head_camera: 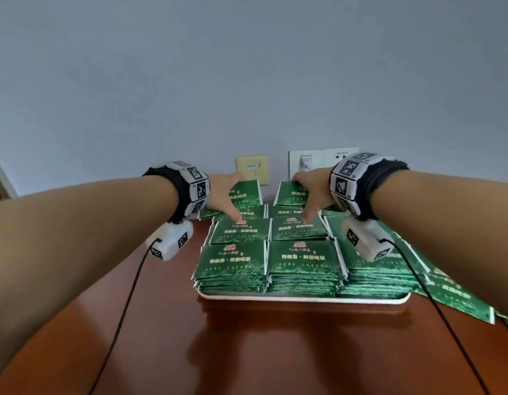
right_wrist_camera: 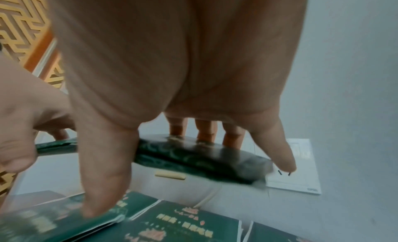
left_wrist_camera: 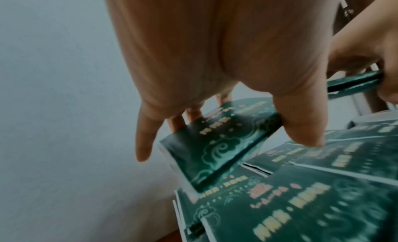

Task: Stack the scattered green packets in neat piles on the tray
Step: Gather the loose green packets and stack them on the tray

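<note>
Wooden table (head_camera: 133,323), white tray (head_camera: 304,298) set near the wall. Tray is already crowded with piles of green packets (head_camera: 302,259), front row thick and fairly square; I judge the job well advanced. What is left: loose packets (head_camera: 458,297) spilling off the tray's right side onto the table, plus the two bundles now in hand. Both arms reach forward over the back rows. Left hand (head_camera: 225,195) grips a bundle (left_wrist_camera: 217,143) tilted up above the rear left piles, thumb on its near edge and fingers (left_wrist_camera: 193,112) curled behind the far edge, little finger straight and free. Right hand (head_camera: 311,192) likewise clamps a thicker bundle (right_wrist_camera: 200,158) edgewise between thumb and three fingers, held above the rear middle pile. Both bundles look about to be set down and squared.
</note>
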Motion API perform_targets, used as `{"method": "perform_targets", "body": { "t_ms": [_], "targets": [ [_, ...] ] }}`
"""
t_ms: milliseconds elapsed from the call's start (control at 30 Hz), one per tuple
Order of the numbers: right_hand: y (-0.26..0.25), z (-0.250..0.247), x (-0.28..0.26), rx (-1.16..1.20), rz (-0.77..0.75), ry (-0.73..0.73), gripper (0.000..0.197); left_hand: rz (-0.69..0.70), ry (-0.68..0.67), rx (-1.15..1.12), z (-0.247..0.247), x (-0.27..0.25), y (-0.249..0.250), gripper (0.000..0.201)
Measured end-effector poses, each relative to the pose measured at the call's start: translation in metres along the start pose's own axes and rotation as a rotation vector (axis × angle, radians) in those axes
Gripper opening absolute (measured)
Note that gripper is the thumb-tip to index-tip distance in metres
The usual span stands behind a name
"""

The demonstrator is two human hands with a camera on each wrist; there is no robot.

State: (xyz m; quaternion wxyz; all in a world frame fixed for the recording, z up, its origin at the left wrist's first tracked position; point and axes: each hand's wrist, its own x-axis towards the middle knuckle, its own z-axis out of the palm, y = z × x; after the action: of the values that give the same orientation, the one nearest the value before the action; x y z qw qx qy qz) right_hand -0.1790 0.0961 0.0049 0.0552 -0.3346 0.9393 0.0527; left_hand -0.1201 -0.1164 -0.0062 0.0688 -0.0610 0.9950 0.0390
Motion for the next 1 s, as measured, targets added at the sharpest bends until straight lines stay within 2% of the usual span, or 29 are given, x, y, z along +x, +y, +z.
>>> {"method": "perform_targets", "body": {
  "t_ms": [167, 267, 400, 500, 633, 800, 900, 1000],
  "targets": [
    [0.007, 0.007, 0.050, -0.010, 0.002, -0.046, 0.082, 0.003, -0.037, -0.017, 0.007, 0.050, -0.008, 0.101],
    [0.008, 0.013, 0.073, -0.018, -0.009, -0.047, 0.085, -0.004, -0.066, 0.005, 0.019, 0.073, -0.013, 0.100],
    [0.014, 0.018, 0.084, -0.006, -0.041, -0.091, 0.086, 0.005, -0.138, -0.005, 0.028, 0.086, -0.019, 0.090],
    [0.020, 0.025, 0.087, 0.019, -0.064, -0.093, 0.077, 0.012, -0.147, 0.009, 0.030, 0.088, -0.023, 0.082],
    [0.024, 0.033, 0.090, 0.033, -0.072, -0.117, 0.065, 0.024, -0.091, 0.003, 0.034, 0.087, -0.025, 0.073],
    [0.019, 0.034, 0.087, -0.076, -0.096, -0.079, 0.061, 0.039, -0.049, 0.064, 0.034, 0.084, -0.024, 0.068],
    [0.020, 0.030, 0.084, -0.011, -0.101, -0.073, 0.060, 0.018, -0.036, 0.069, 0.028, 0.074, -0.022, 0.067],
    [0.027, 0.020, 0.066, 0.047, -0.111, -0.061, 0.056, 0.056, -0.002, 0.055, 0.017, 0.057, -0.006, 0.066]
  ]
}}
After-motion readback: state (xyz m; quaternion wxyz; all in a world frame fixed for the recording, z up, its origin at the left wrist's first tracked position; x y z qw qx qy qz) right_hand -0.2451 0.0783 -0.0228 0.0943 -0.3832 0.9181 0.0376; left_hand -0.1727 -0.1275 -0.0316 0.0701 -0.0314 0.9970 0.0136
